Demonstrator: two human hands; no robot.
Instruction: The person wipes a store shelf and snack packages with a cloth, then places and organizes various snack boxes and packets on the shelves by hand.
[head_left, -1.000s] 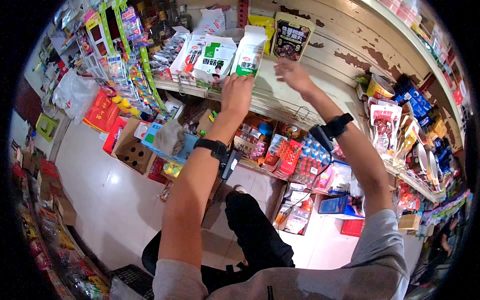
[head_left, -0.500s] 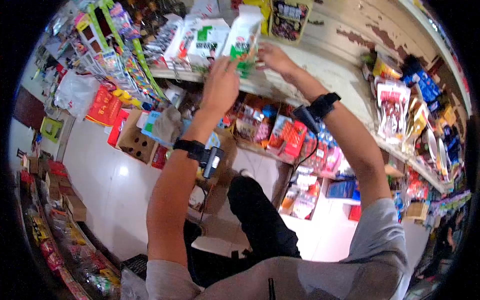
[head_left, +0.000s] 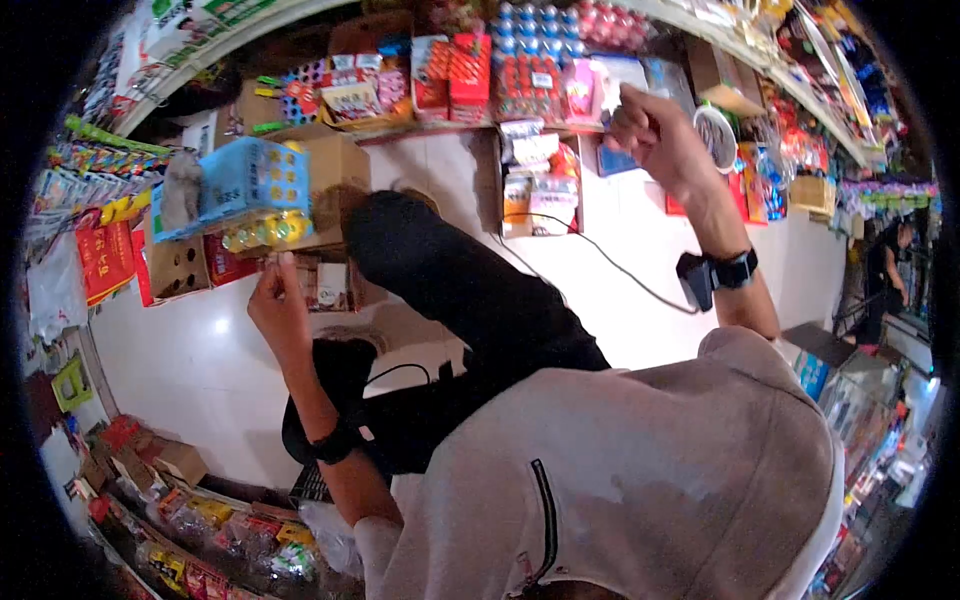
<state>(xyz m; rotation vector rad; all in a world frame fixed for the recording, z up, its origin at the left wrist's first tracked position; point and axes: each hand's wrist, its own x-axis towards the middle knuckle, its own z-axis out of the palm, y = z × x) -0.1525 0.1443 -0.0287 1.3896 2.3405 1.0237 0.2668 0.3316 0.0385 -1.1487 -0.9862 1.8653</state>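
My left hand (head_left: 282, 308) is low on the left, its thumb and fingers pinched together. Its fingertips meet the lower edge of a blue pack (head_left: 250, 185) with round yellow items showing along its bottom; whether they grip it, I cannot tell. That pack sits by a brown cardboard box (head_left: 335, 180). My right hand (head_left: 650, 140) is raised on the right with its fingers curled, and nothing shows in them. Behind it are a blue box (head_left: 615, 162) and a pink package (head_left: 583, 90). Both wrists wear black straps with a small device.
A lower shelf holds red boxes (head_left: 470, 78) and bottle packs (head_left: 530, 90). A carton of packets (head_left: 540, 185) stands on the white floor (head_left: 440, 165). A black cable (head_left: 630, 270) runs to my right wrist. Another person (head_left: 885, 280) is at far right.
My view has tilted down. Both hands have left the white-and-green cartons on the upper shelf and moved apart, the left down to the blue pack, the right out to the right.
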